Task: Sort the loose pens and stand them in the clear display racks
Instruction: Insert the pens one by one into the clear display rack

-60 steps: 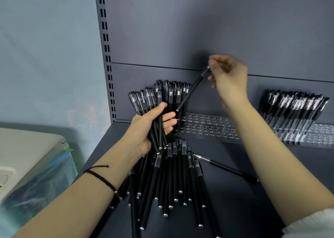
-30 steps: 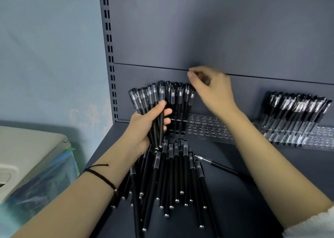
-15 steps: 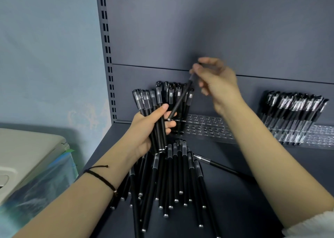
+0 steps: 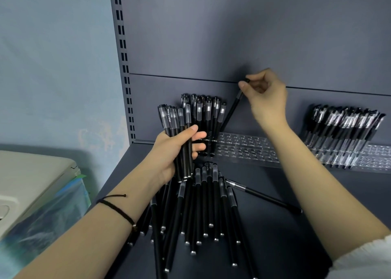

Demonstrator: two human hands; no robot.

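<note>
- Pinching the top end of a single black pen (image 4: 232, 109), the right hand (image 4: 267, 97) holds it between thumb and curled fingers. The pen slants down to the left, and its lower tip is at the clear rack (image 4: 249, 149), just right of the pens already standing (image 4: 208, 113) there.
- It cannot be told whether the tip sits in a hole.
- The left hand (image 4: 167, 151) grips an upright bundle of pens (image 4: 169, 118), fingers wrapped round the barrels, in front of the rack's left end.
- Loose pens (image 4: 203, 211) lie fanned on the dark shelf (image 4: 292, 242) below that hand; one stray pen (image 4: 264, 196) lies apart to their right.
- A second rack (image 4: 378, 158) at the far right holds a leaning row of pens (image 4: 347, 128).
- A black cord bracelet (image 4: 118, 209) circles the left wrist.
</note>
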